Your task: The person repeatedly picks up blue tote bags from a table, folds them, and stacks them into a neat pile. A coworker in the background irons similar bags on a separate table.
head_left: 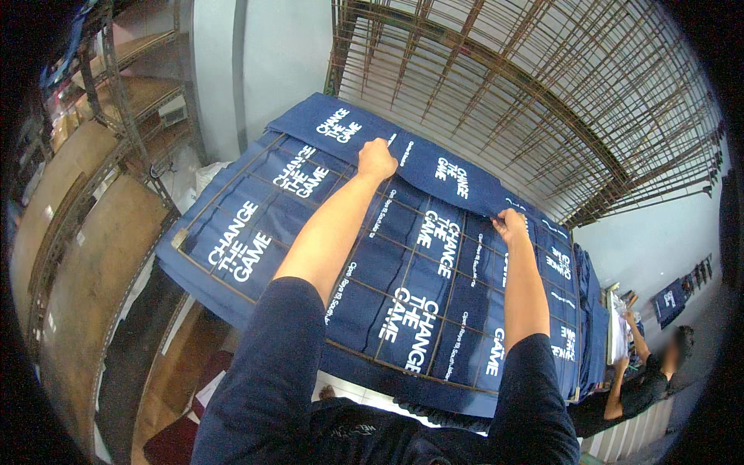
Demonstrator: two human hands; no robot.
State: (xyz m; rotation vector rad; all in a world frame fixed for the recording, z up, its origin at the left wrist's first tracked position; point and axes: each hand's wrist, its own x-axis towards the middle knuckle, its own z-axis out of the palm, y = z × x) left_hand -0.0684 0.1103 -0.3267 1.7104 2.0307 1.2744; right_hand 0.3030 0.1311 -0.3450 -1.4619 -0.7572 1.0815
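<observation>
A strip of navy fabric [422, 172] with white lettering lies along the far side of a thin wire rack [180, 237]. My left hand [377, 159] is closed on the near edge of this fabric, left of its middle. Farther right, my right hand [509, 225] pinches the same edge between its fingers. Beneath the rack's wires, more navy fabric [364, 318] with white print is spread over a broad, bed-like surface. The rack's wires cross over the print in a grid. Both arms reach forward over the rack.
Many rusty wire racks [496, 85] stand tilted up at the back. Metal shelving [116, 101] with brown boards [101, 240] fills the left side. Another person [659, 380] works at the right, hands near a white surface. Dark garments [670, 302] hang on the right wall.
</observation>
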